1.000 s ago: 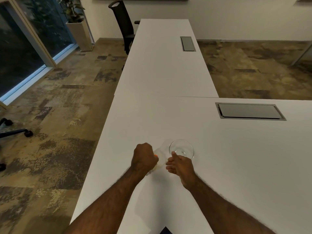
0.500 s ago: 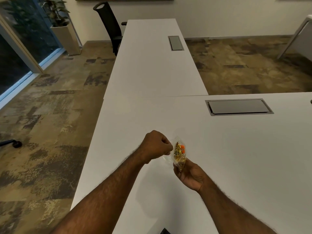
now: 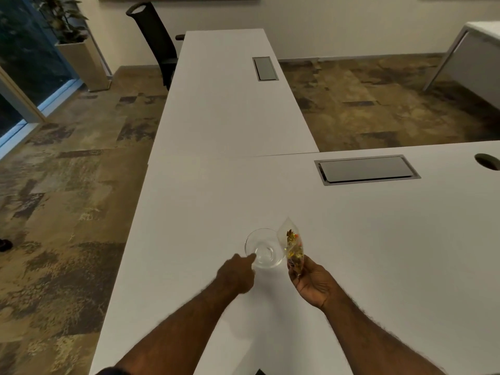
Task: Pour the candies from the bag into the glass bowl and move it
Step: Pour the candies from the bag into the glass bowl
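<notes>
A small clear glass bowl (image 3: 263, 248) stands on the white table (image 3: 378, 253), with nothing visible inside. My left hand (image 3: 238, 273) grips the bowl's near left rim with thumb and fingers. Just right of the bowl, my right hand (image 3: 311, 284) holds a clear plastic bag (image 3: 292, 246) upright by its lower end. Gold and orange candies show through the bag. The bag's upper end stands beside the bowl's right rim.
A grey cable hatch (image 3: 366, 169) is set into the table at the back right, with a round cable hole (image 3: 488, 161) further right. A second white table (image 3: 230, 98) runs away ahead. A black chair (image 3: 155, 39) and a potted plant (image 3: 73, 36) stand far left.
My left hand let go of the bag and moved down to the bowl's rim. My right hand now holds the bag alone, to the right of the bowl.
</notes>
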A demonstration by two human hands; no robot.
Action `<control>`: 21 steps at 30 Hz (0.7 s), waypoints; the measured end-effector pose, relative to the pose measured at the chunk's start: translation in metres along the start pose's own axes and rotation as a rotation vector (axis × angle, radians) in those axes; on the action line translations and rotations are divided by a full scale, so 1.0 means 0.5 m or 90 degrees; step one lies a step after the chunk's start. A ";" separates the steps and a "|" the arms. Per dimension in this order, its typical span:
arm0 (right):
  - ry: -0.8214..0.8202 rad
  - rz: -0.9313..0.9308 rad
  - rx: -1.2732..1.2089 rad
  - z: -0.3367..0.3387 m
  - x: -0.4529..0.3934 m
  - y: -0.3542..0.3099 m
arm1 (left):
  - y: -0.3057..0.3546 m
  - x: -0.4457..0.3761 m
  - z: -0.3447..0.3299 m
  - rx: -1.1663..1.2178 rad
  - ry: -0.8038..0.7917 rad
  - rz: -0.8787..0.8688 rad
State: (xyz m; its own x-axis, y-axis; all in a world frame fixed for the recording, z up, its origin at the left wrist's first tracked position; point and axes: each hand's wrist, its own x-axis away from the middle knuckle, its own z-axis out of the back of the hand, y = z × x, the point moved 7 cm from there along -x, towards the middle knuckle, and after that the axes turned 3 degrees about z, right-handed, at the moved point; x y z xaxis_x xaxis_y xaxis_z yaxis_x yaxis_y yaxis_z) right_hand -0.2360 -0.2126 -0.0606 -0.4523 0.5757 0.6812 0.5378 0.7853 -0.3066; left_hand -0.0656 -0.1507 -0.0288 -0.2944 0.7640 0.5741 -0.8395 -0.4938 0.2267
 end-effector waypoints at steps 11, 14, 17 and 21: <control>0.140 0.066 0.115 0.008 -0.020 -0.017 | 0.000 -0.048 -0.021 -0.019 0.136 -0.039; 0.149 0.093 0.174 0.007 -0.024 -0.027 | -0.003 -0.059 -0.020 -0.020 0.139 -0.054; 0.152 0.136 0.287 -0.007 -0.034 -0.040 | -0.002 -0.063 -0.019 -0.016 0.141 -0.062; 0.202 0.250 0.547 -0.053 -0.038 -0.066 | -0.003 -0.066 -0.017 0.011 0.140 -0.056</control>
State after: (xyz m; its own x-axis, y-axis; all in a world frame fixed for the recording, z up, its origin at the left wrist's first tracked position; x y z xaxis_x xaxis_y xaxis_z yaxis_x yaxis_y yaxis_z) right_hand -0.2264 -0.2553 -0.0459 -0.0739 0.8406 0.5366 -0.1467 0.5231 -0.8396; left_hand -0.0586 -0.1718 -0.0546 -0.3150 0.8756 0.3663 -0.8586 -0.4273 0.2832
